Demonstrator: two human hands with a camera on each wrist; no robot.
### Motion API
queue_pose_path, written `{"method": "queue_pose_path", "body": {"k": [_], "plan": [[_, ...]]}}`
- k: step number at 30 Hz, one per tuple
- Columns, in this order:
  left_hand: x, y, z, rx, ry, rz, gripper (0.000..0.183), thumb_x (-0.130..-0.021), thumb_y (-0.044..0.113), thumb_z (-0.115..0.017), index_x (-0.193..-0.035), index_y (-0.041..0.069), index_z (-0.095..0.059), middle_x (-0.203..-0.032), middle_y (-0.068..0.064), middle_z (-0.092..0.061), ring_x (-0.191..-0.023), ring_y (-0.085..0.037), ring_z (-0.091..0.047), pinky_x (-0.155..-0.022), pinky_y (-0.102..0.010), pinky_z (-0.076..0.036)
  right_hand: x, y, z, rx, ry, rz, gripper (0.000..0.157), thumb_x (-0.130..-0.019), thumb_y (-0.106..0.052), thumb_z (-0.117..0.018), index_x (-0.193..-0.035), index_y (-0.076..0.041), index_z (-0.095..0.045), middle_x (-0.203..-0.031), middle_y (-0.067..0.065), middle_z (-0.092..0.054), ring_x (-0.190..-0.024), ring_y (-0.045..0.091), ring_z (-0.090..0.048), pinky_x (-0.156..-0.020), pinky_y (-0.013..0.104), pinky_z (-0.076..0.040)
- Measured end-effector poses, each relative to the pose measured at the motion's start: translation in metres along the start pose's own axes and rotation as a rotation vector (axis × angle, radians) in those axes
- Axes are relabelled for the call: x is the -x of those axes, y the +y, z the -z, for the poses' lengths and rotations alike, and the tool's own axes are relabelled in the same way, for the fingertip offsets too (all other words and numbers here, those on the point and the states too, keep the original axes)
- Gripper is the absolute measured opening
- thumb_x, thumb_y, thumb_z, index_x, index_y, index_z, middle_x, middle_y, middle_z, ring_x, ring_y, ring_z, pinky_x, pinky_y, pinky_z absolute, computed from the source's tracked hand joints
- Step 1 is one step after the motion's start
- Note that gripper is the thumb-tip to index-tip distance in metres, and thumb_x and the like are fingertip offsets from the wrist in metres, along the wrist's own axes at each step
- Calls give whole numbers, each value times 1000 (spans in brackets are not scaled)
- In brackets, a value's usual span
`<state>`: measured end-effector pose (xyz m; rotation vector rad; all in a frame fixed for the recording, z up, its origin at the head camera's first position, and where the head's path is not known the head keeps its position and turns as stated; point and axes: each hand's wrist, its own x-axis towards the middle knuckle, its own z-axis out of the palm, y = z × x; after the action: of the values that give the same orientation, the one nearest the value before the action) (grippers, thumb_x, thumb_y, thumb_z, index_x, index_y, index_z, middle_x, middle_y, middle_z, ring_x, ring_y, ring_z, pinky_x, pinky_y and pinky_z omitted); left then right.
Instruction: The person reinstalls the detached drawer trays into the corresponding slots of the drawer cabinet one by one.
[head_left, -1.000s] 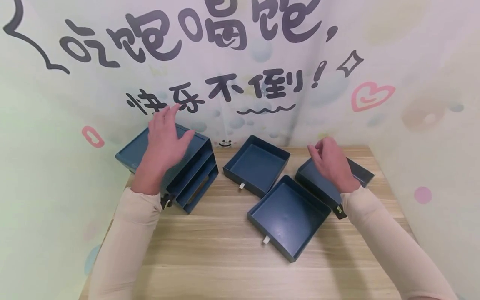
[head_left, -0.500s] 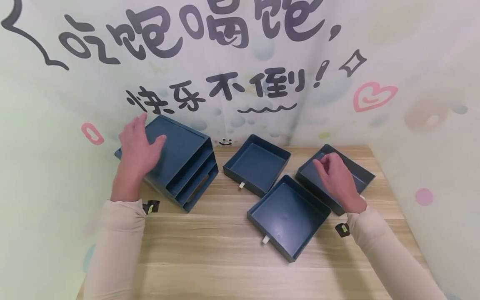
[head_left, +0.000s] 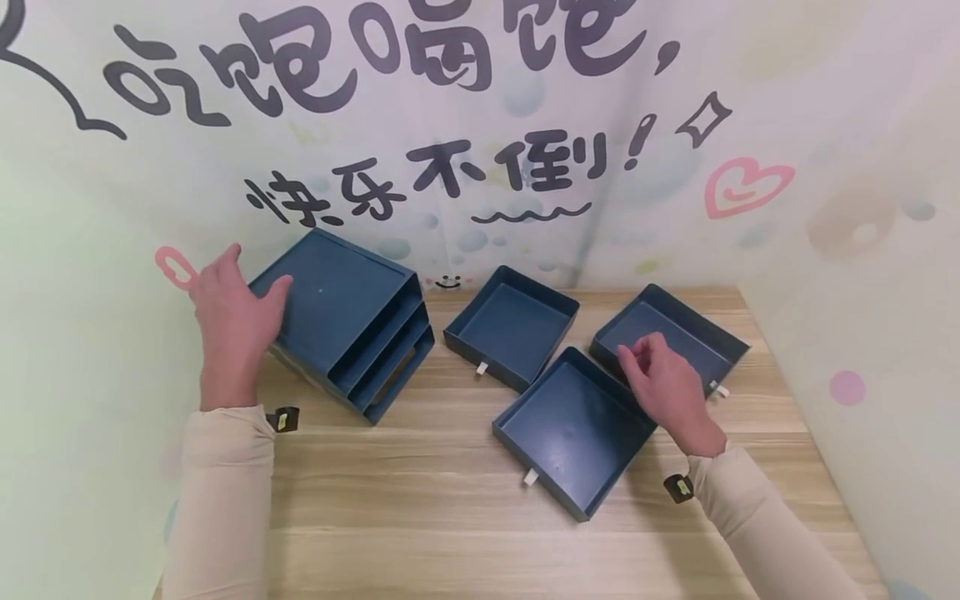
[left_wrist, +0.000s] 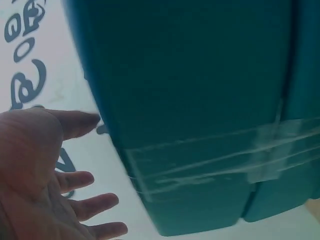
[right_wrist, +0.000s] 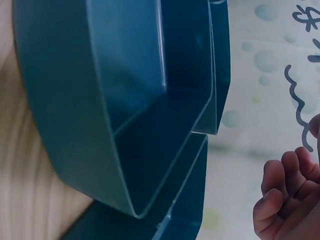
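Observation:
A dark blue desktop drawer cabinet [head_left: 337,304] stands at the left with its slots facing front right. My left hand [head_left: 236,329], fingers spread, is at its left side; contact cannot be told in the head view. Clear tape [left_wrist: 215,165] crosses the cabinet's side in the left wrist view. Three blue drawers lie on the table: a back one [head_left: 513,321], a front one [head_left: 573,429] and a right one [head_left: 667,329]. Over the gap between the front and right drawers hovers my right hand [head_left: 667,387], fingers loosely curled, nothing held.
White pull tabs show on the drawers, such as the front drawer's tab [head_left: 531,477]. The wooden table [head_left: 420,517] meets a printed cloth wall [head_left: 450,242] behind, with walls on both sides.
My left hand has moved left and down, from over the cabinet's top to its left side. My right hand has come down and nearer. The cabinet and drawers stay put.

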<state>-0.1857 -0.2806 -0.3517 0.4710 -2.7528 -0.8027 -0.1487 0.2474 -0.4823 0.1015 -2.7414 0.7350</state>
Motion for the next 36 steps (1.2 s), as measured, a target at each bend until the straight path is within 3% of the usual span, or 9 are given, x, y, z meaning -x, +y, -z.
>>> {"method": "queue_pose_path", "body": {"k": [5, 13, 27, 36], "plan": [[-2, -11, -7, -1, -12, 55, 95, -85, 66, -50, -154, 13, -11, -157, -20, -21, -139, -47, -20, -108, -61, -25, 8, -2, -8, -2, -19, -18, 34, -95, -45, -52, -96, -11, -53, -70, 4, -62, -56, 15, -51, -53, 29, -37], [0, -23, -16, -11, -47, 114, 103, -79, 75, -47, -155, 15, -10, -156, -24, -20, -136, -49, -20, -106, -64, -25, 27, -9, -24, -42, -44, -23, 30, -94, -43, -54, -95, -13, -52, -68, 0, -58, -55, 12, -48, -52, 27, -36], [-1, -30, -27, -8, -93, 158, 104, -80, 75, -46, -155, 13, -8, -155, -24, -17, -134, -46, -21, -103, -62, -29, 50, -35, -41, -75, -94, -18, 28, -93, -42, -57, -96, -14, -54, -67, -2, -56, -56, 10, -47, -52, 26, -36], [0, -30, -28, 47, -122, 200, 106, -79, 77, -44, -155, 13, -5, -155, -21, -11, -136, -44, -20, -107, -59, -33, 67, -59, -43, -167, -131, 11, 26, -92, -39, -60, -96, -14, -55, -61, -8, -50, -50, 3, -41, -50, 21, -35]]}}
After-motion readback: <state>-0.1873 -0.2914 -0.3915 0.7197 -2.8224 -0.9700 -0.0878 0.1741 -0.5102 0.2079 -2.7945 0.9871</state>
